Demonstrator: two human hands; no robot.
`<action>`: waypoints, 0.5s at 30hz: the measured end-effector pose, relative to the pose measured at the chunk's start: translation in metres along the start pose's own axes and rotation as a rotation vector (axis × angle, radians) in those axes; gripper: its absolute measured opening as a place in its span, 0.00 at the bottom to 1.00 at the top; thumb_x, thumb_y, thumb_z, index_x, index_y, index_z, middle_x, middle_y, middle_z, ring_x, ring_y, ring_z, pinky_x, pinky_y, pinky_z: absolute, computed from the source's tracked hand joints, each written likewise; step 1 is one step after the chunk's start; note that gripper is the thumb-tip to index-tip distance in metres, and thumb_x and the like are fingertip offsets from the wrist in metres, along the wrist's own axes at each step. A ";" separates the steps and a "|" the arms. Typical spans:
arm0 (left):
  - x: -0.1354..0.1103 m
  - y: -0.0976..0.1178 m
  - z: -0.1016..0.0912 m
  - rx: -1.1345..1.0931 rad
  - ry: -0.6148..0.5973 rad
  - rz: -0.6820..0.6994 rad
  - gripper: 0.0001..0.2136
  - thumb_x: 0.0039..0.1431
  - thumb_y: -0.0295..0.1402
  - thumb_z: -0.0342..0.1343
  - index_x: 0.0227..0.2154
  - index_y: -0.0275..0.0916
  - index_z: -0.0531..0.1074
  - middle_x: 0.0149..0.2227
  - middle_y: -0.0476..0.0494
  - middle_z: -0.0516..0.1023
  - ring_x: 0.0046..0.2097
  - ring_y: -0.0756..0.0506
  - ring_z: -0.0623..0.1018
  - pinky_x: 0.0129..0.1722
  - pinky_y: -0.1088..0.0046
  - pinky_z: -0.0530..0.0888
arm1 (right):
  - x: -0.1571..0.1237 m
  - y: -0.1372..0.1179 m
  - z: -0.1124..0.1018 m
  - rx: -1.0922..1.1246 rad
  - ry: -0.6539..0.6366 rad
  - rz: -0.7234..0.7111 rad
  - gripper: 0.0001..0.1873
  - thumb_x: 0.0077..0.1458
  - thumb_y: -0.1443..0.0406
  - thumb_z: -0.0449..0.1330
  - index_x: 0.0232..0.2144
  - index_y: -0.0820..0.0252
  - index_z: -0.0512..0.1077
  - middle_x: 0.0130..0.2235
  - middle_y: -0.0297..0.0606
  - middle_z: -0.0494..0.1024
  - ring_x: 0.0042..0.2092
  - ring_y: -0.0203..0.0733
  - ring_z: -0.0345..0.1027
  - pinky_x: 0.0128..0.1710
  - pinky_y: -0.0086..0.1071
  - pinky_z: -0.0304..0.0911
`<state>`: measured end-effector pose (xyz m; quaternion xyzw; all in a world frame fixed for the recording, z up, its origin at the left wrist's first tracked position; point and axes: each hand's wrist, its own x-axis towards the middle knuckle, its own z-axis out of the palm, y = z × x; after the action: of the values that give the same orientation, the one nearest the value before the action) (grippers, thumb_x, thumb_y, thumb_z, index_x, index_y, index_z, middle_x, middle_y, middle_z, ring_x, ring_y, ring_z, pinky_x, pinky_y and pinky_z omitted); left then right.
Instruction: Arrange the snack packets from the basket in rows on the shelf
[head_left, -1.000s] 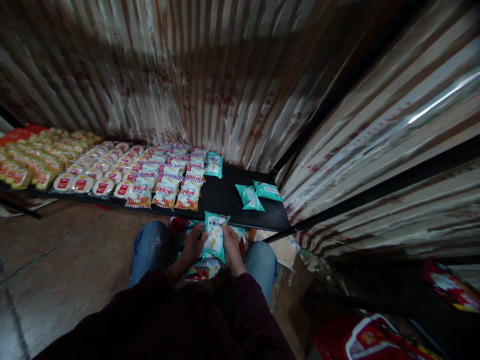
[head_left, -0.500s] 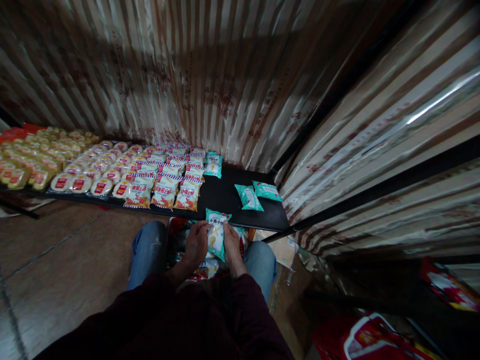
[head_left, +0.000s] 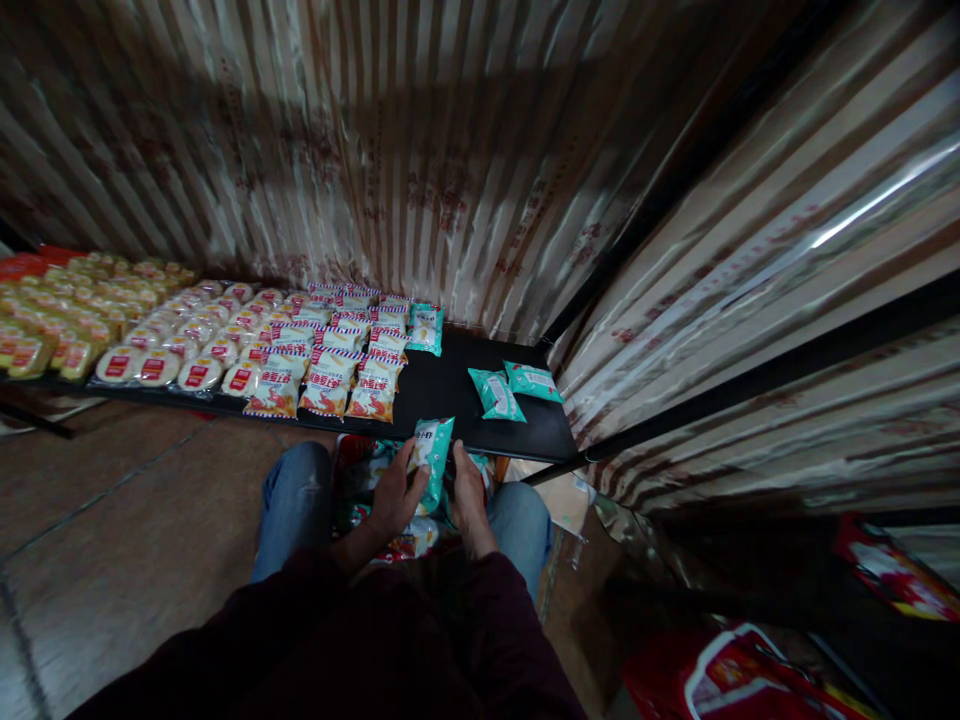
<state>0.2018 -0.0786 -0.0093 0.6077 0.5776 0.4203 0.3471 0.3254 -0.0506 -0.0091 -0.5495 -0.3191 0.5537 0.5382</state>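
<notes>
Between my knees, a teal-and-white snack bag (head_left: 436,462) stands tilted in my left hand (head_left: 395,497), the thumb across its front. My right hand (head_left: 468,492) is just right of the bag, slightly apart from it, fingers loosely extended and nothing visible in them. Below both hands lies a container of more snack bags, mostly hidden by the hands and sleeves. One matching teal bag (head_left: 426,329) stands at the back of the black shelf (head_left: 442,385), beside the rows of orange-and-white snack bags (head_left: 327,382). Two other teal bags (head_left: 496,395) lie at the shelf's right end.
Round wrapped cakes (head_left: 201,374) and yellow packaged snacks (head_left: 79,355) fill the shelf's left side. Black metal bars (head_left: 637,430) frame its right end. Behind hangs a striped sheet (head_left: 420,150). Red packaging (head_left: 739,670) sits at the lower right.
The bag has turned and tilted in my left hand, its printed front now angled to the left. My right hand has come off the bag's right edge.
</notes>
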 end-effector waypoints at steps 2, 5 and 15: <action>0.002 0.007 -0.003 -0.101 -0.033 -0.082 0.24 0.60 0.42 0.46 0.57 0.37 0.58 0.57 0.35 0.67 0.57 0.40 0.67 0.56 0.57 0.64 | -0.001 0.000 0.001 0.014 0.001 0.002 0.25 0.49 0.46 0.56 0.41 0.55 0.75 0.42 0.36 0.79 0.43 0.42 0.71 0.39 0.32 0.65; 0.006 0.014 -0.005 -0.267 -0.080 -0.173 0.23 0.59 0.43 0.46 0.55 0.39 0.60 0.55 0.39 0.69 0.55 0.41 0.69 0.55 0.60 0.64 | -0.003 -0.001 0.002 -0.022 0.022 -0.081 0.22 0.48 0.49 0.59 0.41 0.55 0.75 0.43 0.36 0.79 0.45 0.43 0.70 0.45 0.34 0.63; 0.010 0.008 -0.001 -0.485 -0.099 -0.346 0.27 0.44 0.39 0.62 0.49 0.37 0.66 0.44 0.41 0.76 0.45 0.42 0.74 0.46 0.66 0.69 | -0.005 -0.002 0.001 -0.233 0.060 -0.215 0.19 0.47 0.55 0.60 0.41 0.57 0.76 0.44 0.38 0.78 0.47 0.45 0.68 0.51 0.38 0.59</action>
<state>0.2045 -0.0693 -0.0003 0.4194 0.5375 0.4504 0.5764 0.3240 -0.0548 -0.0058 -0.5870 -0.4219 0.4356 0.5363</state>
